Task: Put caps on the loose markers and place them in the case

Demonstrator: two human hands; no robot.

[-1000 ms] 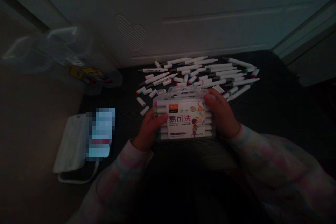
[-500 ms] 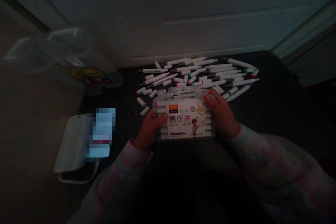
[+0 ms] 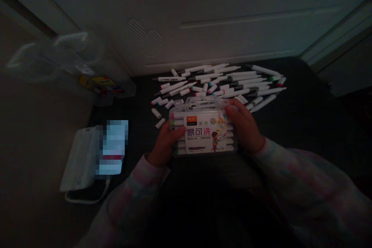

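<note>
Dim frame. Marker case (image 3: 205, 131) sits at the middle of the dark floor mat (image 3: 305, 116), near the person's lap, label side up. Several white markers show packed in rows inside it, lid looks shut, can't confirm. Most of the set is not in: loose markers (image 3: 229, 81) and a few caps (image 3: 157, 113) lie spread along the mat's far edge by the door (image 3: 232, 27). Left hand (image 3: 165, 143) is clamped on the case's left end, thumb over the front. Right hand (image 3: 245, 130) is curled around the right end. Clear tub (image 3: 95, 81) off the mat's far-left corner, white pouch (image 3: 78, 159) at its left edge.
</note>
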